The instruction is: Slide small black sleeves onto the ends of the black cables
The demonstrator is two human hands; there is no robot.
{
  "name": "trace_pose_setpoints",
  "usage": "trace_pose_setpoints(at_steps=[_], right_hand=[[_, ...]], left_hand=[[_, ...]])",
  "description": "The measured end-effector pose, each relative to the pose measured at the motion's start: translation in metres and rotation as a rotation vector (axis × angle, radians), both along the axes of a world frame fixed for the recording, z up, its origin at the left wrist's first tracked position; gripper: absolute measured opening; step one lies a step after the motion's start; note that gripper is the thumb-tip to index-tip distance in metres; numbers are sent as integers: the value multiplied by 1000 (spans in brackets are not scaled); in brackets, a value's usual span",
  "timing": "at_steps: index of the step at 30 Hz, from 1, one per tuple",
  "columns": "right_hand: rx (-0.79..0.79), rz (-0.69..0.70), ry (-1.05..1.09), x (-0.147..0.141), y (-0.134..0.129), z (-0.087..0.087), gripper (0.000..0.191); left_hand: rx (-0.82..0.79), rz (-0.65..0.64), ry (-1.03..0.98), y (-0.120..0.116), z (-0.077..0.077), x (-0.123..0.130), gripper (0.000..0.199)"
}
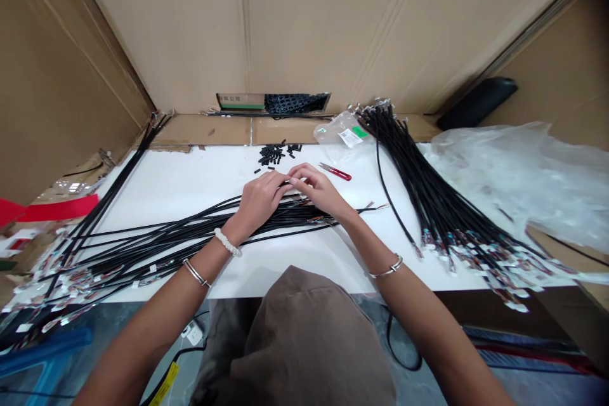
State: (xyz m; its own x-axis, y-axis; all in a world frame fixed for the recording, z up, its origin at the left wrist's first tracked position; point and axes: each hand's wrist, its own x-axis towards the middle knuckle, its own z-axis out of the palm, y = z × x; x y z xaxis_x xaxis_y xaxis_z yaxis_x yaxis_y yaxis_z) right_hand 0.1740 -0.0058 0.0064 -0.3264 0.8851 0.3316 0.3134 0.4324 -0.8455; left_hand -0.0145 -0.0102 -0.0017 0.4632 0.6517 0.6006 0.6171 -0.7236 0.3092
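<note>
My left hand (261,198) and my right hand (318,189) meet over the middle of the white table (295,266), fingertips together. Both are closed in a pinch; what lies between the fingers is too small to make out. Beneath them a bundle of black cables (190,229) runs from the left, with bare coloured wires at its right end. Just beyond my hands lies a pile of short black pieces (273,153). Red-handled snips (337,171) rest behind my right hand, near a clear plastic bag with a white label (351,137).
On the right, a large bundle of black cables (413,171) fans out with white connectors, beside crumpled clear plastic (528,165). More cables (128,171) lie at the left. Cardboard walls (304,25) enclose the table; a black object (476,101) leans at the back right.
</note>
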Motion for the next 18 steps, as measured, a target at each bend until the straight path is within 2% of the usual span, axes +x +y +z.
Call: trace_pose_setpoints(at_steps=[9,18], right_hand=[[49,-39,-52,1,0,3,29],[35,-55,-56,6,1,6,25]], left_hand=[[-88,25,-34,3,3,-1,19],[-168,26,-83,3,6,-3,16]])
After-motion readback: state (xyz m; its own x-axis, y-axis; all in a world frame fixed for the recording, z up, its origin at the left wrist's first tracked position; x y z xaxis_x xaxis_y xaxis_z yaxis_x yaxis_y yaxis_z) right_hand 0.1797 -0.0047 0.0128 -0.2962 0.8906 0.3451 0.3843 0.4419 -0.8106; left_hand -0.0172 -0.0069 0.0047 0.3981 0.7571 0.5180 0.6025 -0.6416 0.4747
